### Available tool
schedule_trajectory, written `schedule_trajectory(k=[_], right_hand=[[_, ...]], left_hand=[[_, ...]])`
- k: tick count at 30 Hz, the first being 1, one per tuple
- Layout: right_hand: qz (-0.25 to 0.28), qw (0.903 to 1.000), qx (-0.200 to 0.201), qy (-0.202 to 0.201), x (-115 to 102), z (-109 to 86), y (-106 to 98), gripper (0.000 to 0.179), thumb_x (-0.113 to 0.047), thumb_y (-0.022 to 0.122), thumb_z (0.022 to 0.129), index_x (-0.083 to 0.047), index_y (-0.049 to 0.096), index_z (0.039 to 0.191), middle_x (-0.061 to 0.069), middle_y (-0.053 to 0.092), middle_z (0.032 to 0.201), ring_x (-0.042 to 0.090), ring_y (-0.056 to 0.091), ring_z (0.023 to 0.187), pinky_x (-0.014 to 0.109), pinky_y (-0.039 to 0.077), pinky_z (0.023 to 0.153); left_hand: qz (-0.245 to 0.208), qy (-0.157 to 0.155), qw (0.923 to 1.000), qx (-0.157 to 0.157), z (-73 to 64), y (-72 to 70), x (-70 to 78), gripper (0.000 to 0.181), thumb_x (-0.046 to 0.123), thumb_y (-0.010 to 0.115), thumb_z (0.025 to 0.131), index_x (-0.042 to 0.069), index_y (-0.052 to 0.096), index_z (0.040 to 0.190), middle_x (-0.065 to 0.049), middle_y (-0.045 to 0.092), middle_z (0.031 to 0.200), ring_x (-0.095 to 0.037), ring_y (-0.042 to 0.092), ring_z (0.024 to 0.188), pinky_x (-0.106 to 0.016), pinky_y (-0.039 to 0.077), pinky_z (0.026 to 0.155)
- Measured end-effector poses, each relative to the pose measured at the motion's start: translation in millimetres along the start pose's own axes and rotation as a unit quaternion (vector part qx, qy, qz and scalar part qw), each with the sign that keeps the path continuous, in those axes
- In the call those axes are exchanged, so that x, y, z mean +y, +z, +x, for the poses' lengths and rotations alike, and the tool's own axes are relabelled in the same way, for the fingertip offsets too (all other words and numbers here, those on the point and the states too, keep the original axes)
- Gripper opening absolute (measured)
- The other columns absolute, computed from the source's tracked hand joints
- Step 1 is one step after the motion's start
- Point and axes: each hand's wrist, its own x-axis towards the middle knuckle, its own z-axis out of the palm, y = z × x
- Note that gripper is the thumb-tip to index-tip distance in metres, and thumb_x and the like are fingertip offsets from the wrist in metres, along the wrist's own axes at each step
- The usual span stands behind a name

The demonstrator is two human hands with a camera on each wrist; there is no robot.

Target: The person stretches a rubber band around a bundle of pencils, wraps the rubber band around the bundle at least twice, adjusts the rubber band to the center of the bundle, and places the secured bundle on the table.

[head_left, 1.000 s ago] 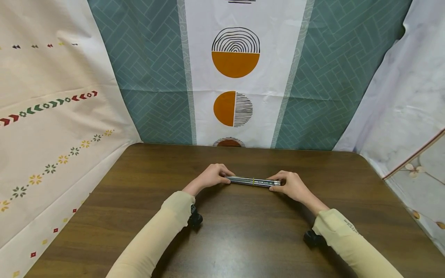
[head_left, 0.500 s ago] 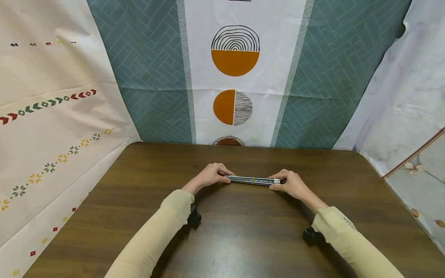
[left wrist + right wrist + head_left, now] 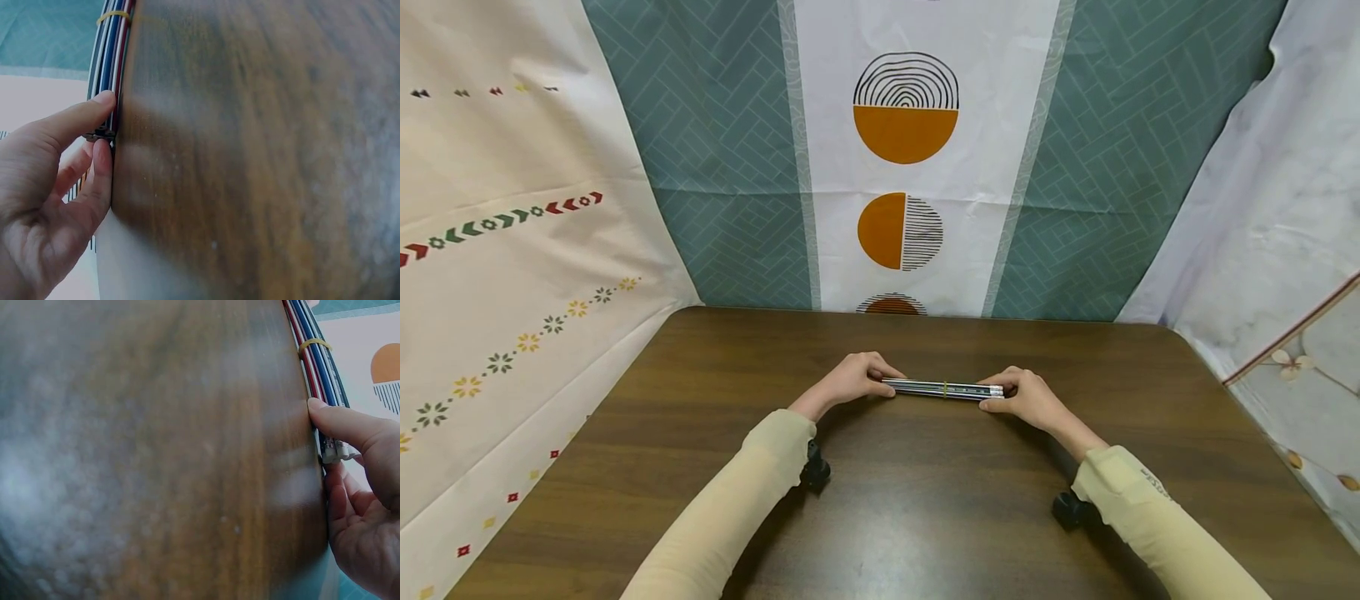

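Observation:
A bundle of striped pencils lies sideways between my two hands, low over the brown tabletop. A yellow rubber band circles the bundle near its middle. My left hand pinches the left end between thumb and fingers; dark, blunt pencil ends show there in the left wrist view. At the other end, my right hand pinches the bundle just by the white erasers. Blue, red, white and black stripes run along the pencils. Some fingertips are hidden behind the bundle.
The wooden table spreads out around both hands, its far edge against a green and white patterned cloth. Cream cloth hangs at the left, pale marbled cloth at the right. A black wrist camera sits under the left sleeve.
Both hands keep their hold on the pencil bundle, which stays in nearly the same place. The whole head view has shifted slightly.

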Motion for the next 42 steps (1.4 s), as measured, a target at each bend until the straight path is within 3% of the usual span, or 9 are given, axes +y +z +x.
schedule_trajectory(k=[13, 30, 34, 37, 42], right_hand=[[-0.006, 1.0000, -0.001, -0.003, -1, -1.1, 0, 0.038, -0.028, 0.080, 0.083, -0.016, 0.072, 0.118, 0.008, 0.062, 0.098, 0.016, 0.049, 0.081, 0.029, 0.041, 0.069], [-0.025, 0.9992, -0.023, -0.020, 1, -6.9, -2, 0.077, -0.036, 0.083, 0.079, -0.008, 0.050, 0.142, 0.017, 0.052, 0.127, 0.026, 0.049, 0.104, 0.038, 0.042, 0.085], [-0.038, 0.9988, -0.004, -0.029, -3, -12.9, 0, 0.085, -0.036, 0.084, 0.078, -0.004, 0.044, 0.146, 0.018, 0.053, 0.128, 0.028, 0.047, 0.106, 0.042, 0.042, 0.087], [-0.060, 0.9973, 0.021, -0.037, -10, -21.2, 1, 0.089, -0.038, 0.081, 0.081, -0.003, 0.037, 0.149, 0.020, 0.050, 0.134, 0.034, 0.046, 0.115, 0.052, 0.041, 0.094], [-0.116, 0.9894, 0.078, -0.040, -28, -39.7, -3, 0.089, -0.050, 0.074, 0.085, -0.015, 0.031, 0.154, 0.017, 0.037, 0.152, 0.041, 0.034, 0.135, 0.067, 0.027, 0.103]], left_hand=[[0.012, 0.008, 0.9999, -0.001, 1.7, 1.5, 1.6, 0.038, 0.020, 0.076, 0.088, 0.017, 0.069, 0.125, -0.007, 0.061, 0.109, -0.016, 0.058, 0.093, -0.028, 0.049, 0.084], [0.023, -0.015, 0.9994, -0.021, 2.5, -0.5, 9.0, 0.061, 0.023, 0.083, 0.080, 0.008, 0.060, 0.134, -0.014, 0.055, 0.115, -0.018, 0.057, 0.094, -0.032, 0.049, 0.087], [0.042, -0.016, 0.9987, -0.023, -0.2, -1.0, 10.5, 0.071, 0.025, 0.083, 0.081, 0.002, 0.051, 0.140, -0.016, 0.054, 0.118, -0.022, 0.056, 0.097, -0.035, 0.048, 0.090], [0.062, -0.025, 0.9976, -0.019, -6.3, -3.3, 13.7, 0.078, 0.031, 0.079, 0.084, 0.001, 0.043, 0.145, -0.018, 0.052, 0.125, -0.027, 0.053, 0.107, -0.041, 0.045, 0.096], [0.128, -0.010, 0.9917, 0.007, -23.9, -17.0, 24.8, 0.080, 0.044, 0.071, 0.089, 0.012, 0.035, 0.153, -0.018, 0.038, 0.149, -0.039, 0.038, 0.130, -0.054, 0.038, 0.106]])
